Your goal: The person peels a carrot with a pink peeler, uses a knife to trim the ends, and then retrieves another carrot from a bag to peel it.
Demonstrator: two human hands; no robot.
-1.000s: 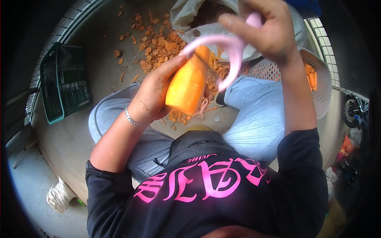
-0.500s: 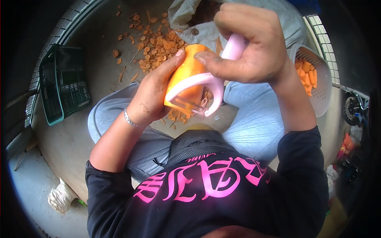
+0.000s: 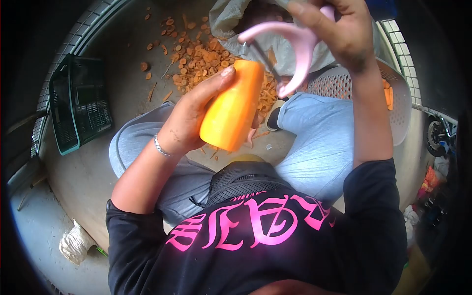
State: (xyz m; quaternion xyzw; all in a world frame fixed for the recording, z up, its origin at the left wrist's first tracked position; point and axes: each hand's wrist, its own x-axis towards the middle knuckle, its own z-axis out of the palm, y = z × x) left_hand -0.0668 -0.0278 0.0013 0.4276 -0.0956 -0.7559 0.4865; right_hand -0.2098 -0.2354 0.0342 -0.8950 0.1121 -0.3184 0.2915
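Observation:
A thick, peeled orange carrot piece (image 3: 235,110) is held up over my lap, its cut end pointing away from me. My left hand (image 3: 194,105) is wrapped around its left side, thumb along the top; some fingers are hidden behind it. Above and to the right, my right hand (image 3: 339,29) grips the handle of a pink Y-shaped peeler (image 3: 300,46). The peeler's blade hangs just past the far end of the carrot, apart from it.
Orange peelings and cut rounds (image 3: 199,59) lie on the floor ahead. Behind the peeler is a pale sack (image 3: 226,22). A perforated basket (image 3: 400,115) with carrot pieces stands right, a dark green crate (image 3: 73,142) left.
My right hand has lifted the peeler off the carrot and moved it up and to the right. My left hand stays in place, the carrot now fully exposed.

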